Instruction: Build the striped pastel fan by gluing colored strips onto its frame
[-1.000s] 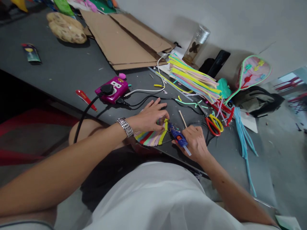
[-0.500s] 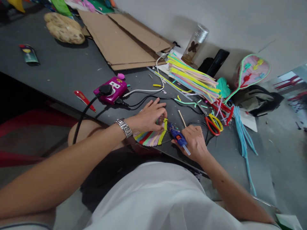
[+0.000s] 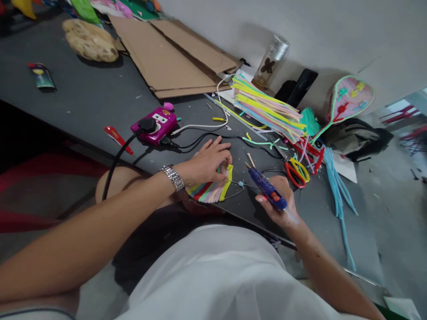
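Note:
A panel of pipe cleaners [image 3: 213, 191] in yellow, red, pink, green and lilac stripes lies at the table's near edge. My left hand [image 3: 210, 162] holds it down from above, thumb and fingers bent around its upper part, which they partly hide. Thin dark wires run from its yellow edge to a small light-blue knot [image 3: 240, 183]. In my right hand [image 3: 282, 202] is a blue hot glue gun [image 3: 267, 189], lifted to the right of the panel, its nozzle pointing up and left. A clear glue stick shows at its rear.
A purple power socket box [image 3: 155, 126] with black cords stands left of centre. Scissors [image 3: 296, 172] lie by my right hand, behind them a pipe cleaner bundle [image 3: 267, 106]. Cardboard sheets [image 3: 180, 58], a bottle [image 3: 271, 62] and a red-wrapped strip [image 3: 118, 140] are farther out.
My right hand has drawn the glue gun to the right, away from the panel's yellow edge, uncovering the wires and the blue knot. My left hand has stayed in place.

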Demonstrator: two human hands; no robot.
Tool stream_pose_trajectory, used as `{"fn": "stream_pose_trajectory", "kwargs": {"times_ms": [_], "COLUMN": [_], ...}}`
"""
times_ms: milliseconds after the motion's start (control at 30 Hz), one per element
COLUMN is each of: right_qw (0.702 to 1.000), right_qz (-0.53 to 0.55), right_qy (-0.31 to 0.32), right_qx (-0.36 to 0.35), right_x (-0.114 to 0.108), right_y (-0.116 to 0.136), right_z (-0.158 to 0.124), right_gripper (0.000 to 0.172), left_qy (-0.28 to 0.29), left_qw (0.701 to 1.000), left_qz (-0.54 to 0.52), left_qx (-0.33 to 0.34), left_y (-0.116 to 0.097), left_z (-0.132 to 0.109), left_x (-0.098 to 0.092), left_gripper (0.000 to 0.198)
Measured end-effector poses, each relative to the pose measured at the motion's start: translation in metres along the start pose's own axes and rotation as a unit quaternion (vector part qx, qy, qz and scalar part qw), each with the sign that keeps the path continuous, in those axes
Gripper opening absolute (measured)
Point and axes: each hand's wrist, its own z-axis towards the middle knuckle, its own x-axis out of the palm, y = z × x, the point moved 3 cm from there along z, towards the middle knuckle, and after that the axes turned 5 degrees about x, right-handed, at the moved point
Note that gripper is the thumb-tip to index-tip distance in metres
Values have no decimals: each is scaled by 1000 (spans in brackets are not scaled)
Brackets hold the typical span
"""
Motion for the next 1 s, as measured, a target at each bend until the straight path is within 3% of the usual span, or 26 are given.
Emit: {"fn": "stream_pose_trajectory", "kwargs": {"times_ms": [233,400,533,633,700,767,867,900,1000], "right_qw": [995,991,988,986,976,923,773,737,690], "right_qz": [-61,-107,-129,-105,-41,88,270,306,384], "right_qy": [-70,-64,-74,-81,-114,-205,-348,-370,-350], "right_qx": [27,40,42,99,183,313,457,475,504], "right_x": [-14,-17,-20,-19,-19,-21,-27,-31,-46], "right_y": [-34,-63,-74,-74,-76,-82,-96,-100,-111], "right_z": [-31,-58,-70,-77,-84,-96,-117,-122,-130], "right_gripper": [43,22,19,29,32,32,37,39,42], "left_qy": [7,3,-5,-9,-10,-16,-31,-35,-50], "left_qw": [1000,1000,1000,1000,999,999,999,999,997], "left_qz": [2,9,14,27,33,35,34,36,42], "left_qx": [0,-2,-1,3,5,3,11,19,40], "left_y": [-6,-5,-1,1,4,11,23,26,33], "left_z": [-1,-2,-1,-1,-1,0,1,1,1], "left_x": [-4,-5,-3,-2,0,2,7,8,12], "left_gripper": [32,32,33,35,39,44,46,45,45]}}
